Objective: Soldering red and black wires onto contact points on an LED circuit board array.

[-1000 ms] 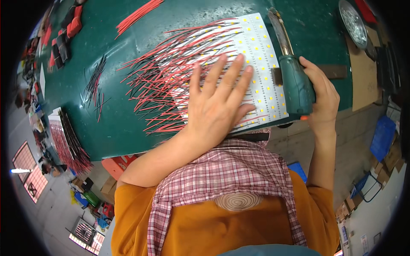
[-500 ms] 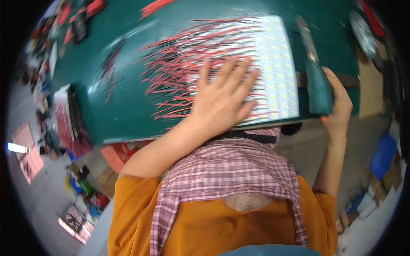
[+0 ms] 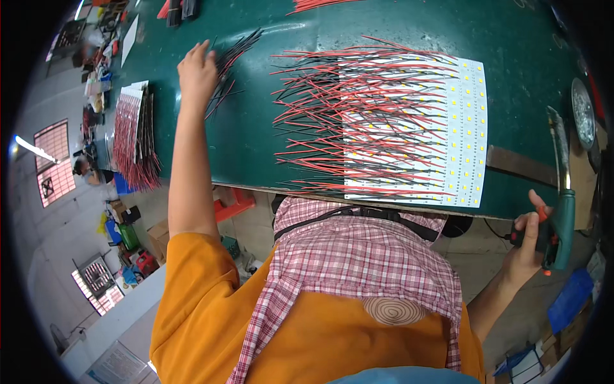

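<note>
A white LED panel board [image 3: 469, 128] lies on the green table, with many red and black wires [image 3: 307, 121] spreading from its left part. My left hand [image 3: 198, 73] is at the far left, its fingers somewhat spread beside a loose bundle of black and red wires [image 3: 235, 54]; whether it touches them is hard to see. At the right, past the table's front edge, my right hand [image 3: 527, 246] is closed around a green-handled soldering gun [image 3: 563, 224]. Its metal tip points away from me, and part of the grip is hidden by my fingers.
A stack of wired boards [image 3: 133, 128] sits at the table's left edge. Red wires [image 3: 323, 5] lie at the far edge. A round metal dish [image 3: 582, 105] stands at the far right, near a flat metal bar [image 3: 521, 165]. A red stool [image 3: 233, 203] is below the table.
My left hand has left the wired board and reached left to the loose wires. My right hand has drawn the soldering gun rightward and toward me, off the table. The view has shifted.
</note>
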Demonstrator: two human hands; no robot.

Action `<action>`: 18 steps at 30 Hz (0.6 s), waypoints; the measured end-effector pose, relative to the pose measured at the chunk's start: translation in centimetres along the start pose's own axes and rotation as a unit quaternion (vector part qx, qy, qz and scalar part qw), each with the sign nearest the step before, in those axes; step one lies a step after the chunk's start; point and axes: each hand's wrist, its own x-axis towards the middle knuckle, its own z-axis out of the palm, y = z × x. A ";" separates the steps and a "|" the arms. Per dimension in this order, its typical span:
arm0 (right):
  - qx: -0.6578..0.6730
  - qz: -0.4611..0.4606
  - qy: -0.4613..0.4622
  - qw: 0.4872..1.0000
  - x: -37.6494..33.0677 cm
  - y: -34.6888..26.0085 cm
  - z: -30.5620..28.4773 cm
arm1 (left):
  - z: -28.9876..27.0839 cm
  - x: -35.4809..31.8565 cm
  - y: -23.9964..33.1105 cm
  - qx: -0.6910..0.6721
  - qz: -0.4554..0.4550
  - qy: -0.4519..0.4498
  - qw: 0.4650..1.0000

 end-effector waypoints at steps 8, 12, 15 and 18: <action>0.027 0.052 0.001 0.998 -3.0 -0.4 1.7 | -2.2 1.5 4.2 -0.023 0.070 -0.040 0.997; 0.110 0.096 -0.009 0.989 -2.9 -0.7 2.3 | -1.3 5.3 12.6 -0.130 0.287 0.050 0.948; 0.091 0.098 -0.028 0.991 -2.9 -0.7 2.6 | 1.3 6.9 17.5 -0.133 0.312 0.015 0.940; 0.089 0.087 -0.021 0.992 -3.4 -0.7 2.5 | 2.8 8.0 19.4 -0.061 0.358 0.028 0.931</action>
